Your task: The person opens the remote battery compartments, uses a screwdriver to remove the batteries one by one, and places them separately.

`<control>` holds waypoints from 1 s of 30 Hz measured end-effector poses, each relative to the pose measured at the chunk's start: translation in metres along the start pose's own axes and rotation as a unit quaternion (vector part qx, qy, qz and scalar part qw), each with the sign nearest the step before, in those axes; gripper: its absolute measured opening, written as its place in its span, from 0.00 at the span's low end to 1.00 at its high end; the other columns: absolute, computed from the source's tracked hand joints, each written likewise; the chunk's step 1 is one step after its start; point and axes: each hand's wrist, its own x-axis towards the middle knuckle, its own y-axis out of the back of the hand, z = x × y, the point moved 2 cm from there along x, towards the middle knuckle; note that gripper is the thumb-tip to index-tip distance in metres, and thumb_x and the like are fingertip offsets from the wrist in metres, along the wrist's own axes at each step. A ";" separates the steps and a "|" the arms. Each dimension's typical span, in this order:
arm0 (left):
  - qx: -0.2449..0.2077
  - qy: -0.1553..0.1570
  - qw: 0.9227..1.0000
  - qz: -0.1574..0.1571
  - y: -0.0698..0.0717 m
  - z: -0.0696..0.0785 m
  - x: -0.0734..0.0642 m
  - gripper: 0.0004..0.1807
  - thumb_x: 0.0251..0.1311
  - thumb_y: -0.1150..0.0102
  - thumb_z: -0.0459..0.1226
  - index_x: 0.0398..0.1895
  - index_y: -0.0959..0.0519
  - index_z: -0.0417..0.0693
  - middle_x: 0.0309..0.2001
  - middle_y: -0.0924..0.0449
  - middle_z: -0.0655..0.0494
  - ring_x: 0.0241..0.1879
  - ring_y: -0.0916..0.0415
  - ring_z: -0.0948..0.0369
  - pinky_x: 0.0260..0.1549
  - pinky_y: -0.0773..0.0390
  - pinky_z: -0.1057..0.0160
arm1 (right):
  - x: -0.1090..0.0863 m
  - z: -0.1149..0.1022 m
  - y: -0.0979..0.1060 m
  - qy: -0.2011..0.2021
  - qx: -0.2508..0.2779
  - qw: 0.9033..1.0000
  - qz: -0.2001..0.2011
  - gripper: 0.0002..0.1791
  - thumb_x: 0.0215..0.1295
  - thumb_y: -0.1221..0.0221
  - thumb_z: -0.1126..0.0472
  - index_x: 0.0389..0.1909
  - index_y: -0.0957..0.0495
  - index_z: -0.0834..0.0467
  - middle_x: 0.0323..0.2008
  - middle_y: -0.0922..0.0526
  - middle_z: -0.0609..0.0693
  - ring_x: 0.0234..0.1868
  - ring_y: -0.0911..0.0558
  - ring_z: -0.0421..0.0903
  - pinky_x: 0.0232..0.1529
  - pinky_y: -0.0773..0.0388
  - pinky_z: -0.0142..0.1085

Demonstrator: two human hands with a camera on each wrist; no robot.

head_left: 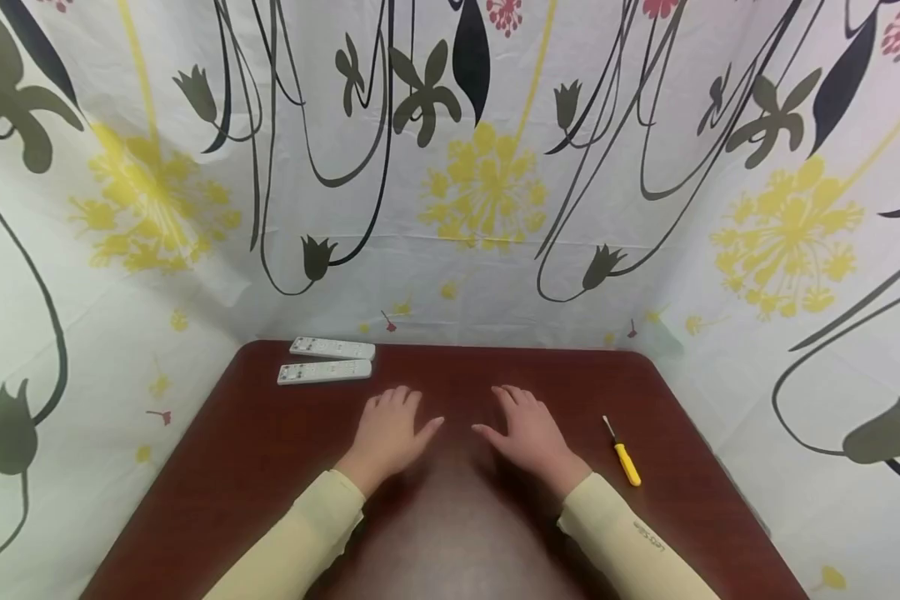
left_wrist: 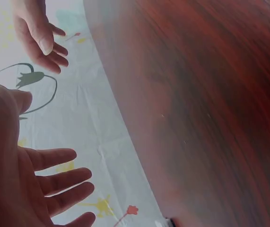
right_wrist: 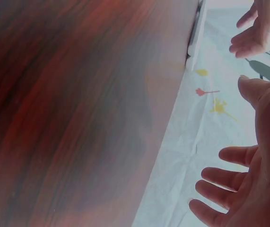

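Over the middle of the dark red table (head_left: 450, 500), my left hand (head_left: 390, 433) is held palm down with its fingers spread and nothing in it. My right hand (head_left: 528, 433) mirrors it a short way to the right, thumb pointing inward, also holding nothing. Two white remote controls (head_left: 326, 372) lie beyond the left hand, near the table's far left corner. To the right of the right hand lies a screwdriver (head_left: 624, 457) with a yellow handle, its metal tip pointing away. In the left wrist view, the left hand's fingers (left_wrist: 64, 182) are loosely extended above the tabletop.
A white curtain (head_left: 450, 275) printed with yellow, grey and red flowers surrounds the table's far side and both flanks. The table's far edge (head_left: 495, 347) runs right along it. One remote control's end overlaps close to the other's.
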 end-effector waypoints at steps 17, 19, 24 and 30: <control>-0.024 0.013 0.999 0.017 0.003 -0.020 -0.002 0.33 0.80 0.43 0.61 0.64 0.17 0.41 0.60 0.17 0.44 0.62 0.21 0.45 0.64 0.23 0.39 | 0.001 0.001 -0.002 -0.008 0.006 1.000 -0.003 0.45 0.72 0.32 0.31 0.75 0.24 0.60 0.70 0.21 0.59 0.71 0.22 0.60 0.71 0.25 0.61; -0.023 0.016 0.999 0.018 0.004 -0.021 -0.003 0.33 0.80 0.43 0.61 0.64 0.18 0.41 0.60 0.17 0.44 0.63 0.21 0.45 0.64 0.23 0.39 | 0.001 0.001 -0.002 -0.009 0.006 1.000 -0.005 0.45 0.72 0.32 0.30 0.75 0.24 0.61 0.70 0.21 0.59 0.71 0.22 0.60 0.71 0.25 0.60; -0.026 0.027 0.999 0.012 0.005 -0.029 -0.004 0.33 0.80 0.43 0.61 0.65 0.18 0.41 0.62 0.18 0.44 0.63 0.22 0.45 0.65 0.23 0.39 | 0.001 0.000 -0.003 -0.009 0.006 1.000 -0.010 0.45 0.73 0.34 0.29 0.75 0.24 0.60 0.69 0.20 0.58 0.70 0.22 0.60 0.71 0.25 0.59; -0.037 0.037 0.998 0.017 0.006 -0.043 -0.006 0.32 0.79 0.42 0.59 0.63 0.17 0.41 0.60 0.17 0.44 0.61 0.21 0.45 0.61 0.21 0.40 | 0.002 -0.005 -0.006 0.000 0.008 1.000 -0.011 0.44 0.73 0.34 0.30 0.74 0.24 0.60 0.68 0.20 0.58 0.69 0.21 0.59 0.68 0.23 0.59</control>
